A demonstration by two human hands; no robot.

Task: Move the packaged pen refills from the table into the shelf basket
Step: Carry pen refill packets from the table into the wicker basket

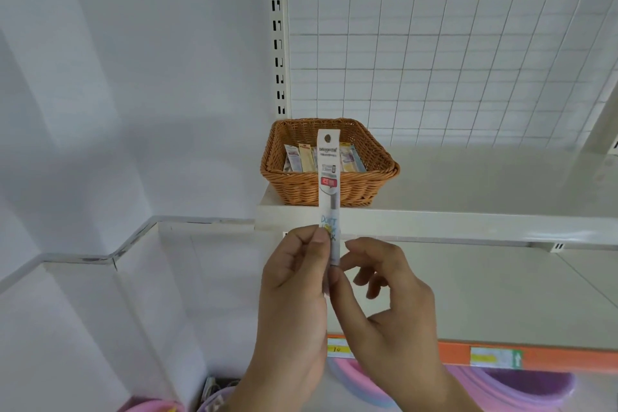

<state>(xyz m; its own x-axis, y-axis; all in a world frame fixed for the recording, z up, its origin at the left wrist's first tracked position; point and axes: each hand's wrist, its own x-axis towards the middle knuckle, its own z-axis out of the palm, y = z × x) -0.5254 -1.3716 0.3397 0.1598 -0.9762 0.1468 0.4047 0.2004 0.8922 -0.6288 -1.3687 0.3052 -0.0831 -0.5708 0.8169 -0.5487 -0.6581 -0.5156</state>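
A long white packaged pen refill (329, 177) stands upright in front of me, its top overlapping the view of the wicker basket (294, 187). My left hand (294, 291) pinches its lower part between thumb and fingers. My right hand (384, 298) touches the pack's bottom end with thumb and forefinger, its other fingers loosely curled. The basket sits on the left end of the upper white shelf (468, 221) and holds several refill packs (301, 159).
A white wire grid panel (451, 43) backs the shelf, with a slotted upright (279, 30) at its left. A lower shelf with an orange price rail (551, 356) lies beneath. Pink and purple items (521, 385) show at the bottom. White walls stand on the left.
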